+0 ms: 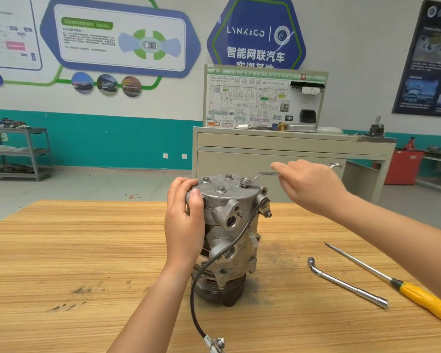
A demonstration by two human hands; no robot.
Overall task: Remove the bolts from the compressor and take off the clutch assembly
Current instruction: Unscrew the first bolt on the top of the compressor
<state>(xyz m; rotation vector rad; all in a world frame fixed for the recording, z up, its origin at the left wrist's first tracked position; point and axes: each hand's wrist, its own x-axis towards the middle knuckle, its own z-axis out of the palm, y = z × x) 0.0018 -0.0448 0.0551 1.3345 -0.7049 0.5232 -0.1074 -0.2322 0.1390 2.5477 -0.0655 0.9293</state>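
Observation:
A grey metal compressor (229, 225) stands upright on the wooden table (87, 263), its dark clutch pulley (222, 289) at the bottom. Several bolts stick up from its top plate, such as the front bolt (220, 189). My left hand (185, 217) grips the compressor's upper left side, thumb on the plate's rim. My right hand (308, 186) holds a ring wrench (261, 175), whose ring sits over the right rear bolt (245, 182). A black cable (201, 289) hangs from the compressor down to a connector near the table's front edge.
An L-shaped socket wrench (346, 284) and a yellow-handled screwdriver (405, 289) lie on the table to the right. Behind the table stands a beige cabinet (278, 154) with a wiring display board. A grey shelf rack (18, 154) is at the far left.

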